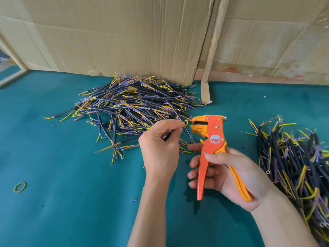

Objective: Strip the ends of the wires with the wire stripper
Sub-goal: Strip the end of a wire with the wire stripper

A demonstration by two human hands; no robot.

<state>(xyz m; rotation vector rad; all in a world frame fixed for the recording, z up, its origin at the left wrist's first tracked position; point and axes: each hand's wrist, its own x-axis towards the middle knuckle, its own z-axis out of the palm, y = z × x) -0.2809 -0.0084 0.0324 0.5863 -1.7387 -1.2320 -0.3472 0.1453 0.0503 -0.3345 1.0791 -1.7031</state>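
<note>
Big sheets of brown cardboard [124, 32] stand at the back of a green table [62, 202], with a wooden stick [211, 50] leaning between them.

From the head camera, the left hand [160, 148] is curled, and its thumb and finger pinch a yellow wire [185, 123] at the tip. That wire bends in a little loop and sits right at the mouth of the wire stripper [211, 148]. The mouth of the tool is a bit open. The right hand [231, 177] is just to the right of the left hand and a little lower. Its grip is closed on the orange handles, with the thumb over the top and the fingers under the red handle.

Behind the left hand lies a big pile of wires [131, 107], black with yellow and blue ends. Another pile of wires [299, 166] lies to the right of the right hand. Far to the left of the left hand, a yellow-green rubber band [20, 187] rests flat on the table. A tiny wire scrap [133, 200] lies below the left hand, near the arm.
</note>
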